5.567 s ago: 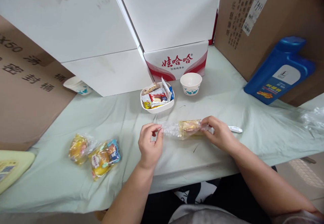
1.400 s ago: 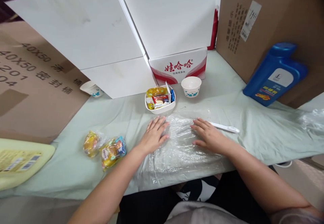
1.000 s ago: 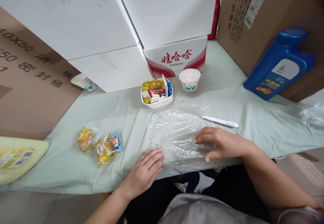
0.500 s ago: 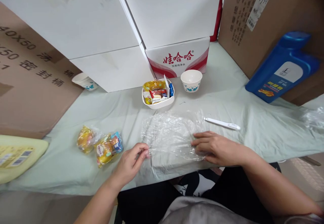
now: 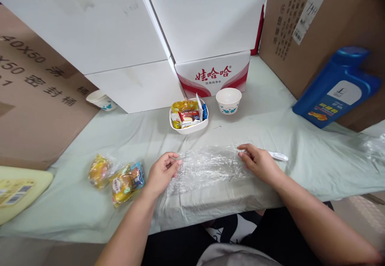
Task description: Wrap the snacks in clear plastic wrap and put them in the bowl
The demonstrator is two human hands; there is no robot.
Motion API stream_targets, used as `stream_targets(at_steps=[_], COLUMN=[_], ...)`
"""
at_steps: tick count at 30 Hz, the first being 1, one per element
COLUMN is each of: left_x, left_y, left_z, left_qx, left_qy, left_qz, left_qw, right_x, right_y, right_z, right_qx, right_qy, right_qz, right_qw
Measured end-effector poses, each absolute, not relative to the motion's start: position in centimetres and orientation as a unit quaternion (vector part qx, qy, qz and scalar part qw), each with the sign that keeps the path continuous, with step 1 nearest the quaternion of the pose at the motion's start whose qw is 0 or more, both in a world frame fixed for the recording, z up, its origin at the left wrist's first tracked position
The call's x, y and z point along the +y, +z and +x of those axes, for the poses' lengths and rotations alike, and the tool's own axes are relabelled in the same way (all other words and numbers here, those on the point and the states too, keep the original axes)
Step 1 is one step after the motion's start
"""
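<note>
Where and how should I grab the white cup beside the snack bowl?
Take the cup by its outer wall, below the rim, probably with your right hand from the front right. It stands upright and narrows downward; the printed box is behind it and the snack bowl to its left. That hand pinches the clear film, so free it first.

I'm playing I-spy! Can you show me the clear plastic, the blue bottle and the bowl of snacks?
Clear plastic [image 5: 209,165]: head view, on its crinkled middle.
Blue bottle [image 5: 339,92]: head view, on its printed front.
Bowl of snacks [image 5: 195,129]: head view, on its near wall.
</note>
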State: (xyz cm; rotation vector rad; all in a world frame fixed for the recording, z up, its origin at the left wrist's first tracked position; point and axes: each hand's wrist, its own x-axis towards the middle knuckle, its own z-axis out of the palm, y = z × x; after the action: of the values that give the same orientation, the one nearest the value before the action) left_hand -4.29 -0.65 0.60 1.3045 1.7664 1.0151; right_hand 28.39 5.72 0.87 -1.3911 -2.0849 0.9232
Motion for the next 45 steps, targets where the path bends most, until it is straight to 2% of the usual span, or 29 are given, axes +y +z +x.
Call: stream_targets(at_steps=[5,12,18,28,36,42,45], left_x=[-1.3,-2.8,-2.4,0.7,1.6,1.5,1.2], left_y=[-0.2,0.4,-0.1,0.5,-1.5,-1.4,-0.2], left_z=[-5.1,-5.0,-5.2,-4.6,-4.2,-3.9,-3.4], left_qx=[0.656,0.648,0.709,0.713,0.691,0.697,0.696], left_qy=[0.429,0.264,0.287,0.308,0.230,0.140,0.135], left_qz=[0.505,0.651,0.596,0.610,0.685,0.701,0.697], left_qw=[0.361,0.295,0.245,0.155,-0.003,-0.052,-0.105], right_x=[6.3,6.5,6.2,6.2,6.4,6.2,6.0], right_y=[0.0,-0.2,0.8,-0.2,-1.2,-1.7,-1.8], right_z=[28.4,28.2,28.3,28.5,28.3,27.7,27.3], right_qx=[-0.748,-0.778,-0.770,-0.808,-0.817,-0.841,-0.853], right_qy=[0.368,0.284,0.298,0.234,0.153,0.116,0.081], right_qz=[-0.505,-0.518,-0.538,-0.480,-0.483,-0.487,-0.487], right_qw=[0.226,0.213,0.169,0.248,0.274,0.206,0.167])
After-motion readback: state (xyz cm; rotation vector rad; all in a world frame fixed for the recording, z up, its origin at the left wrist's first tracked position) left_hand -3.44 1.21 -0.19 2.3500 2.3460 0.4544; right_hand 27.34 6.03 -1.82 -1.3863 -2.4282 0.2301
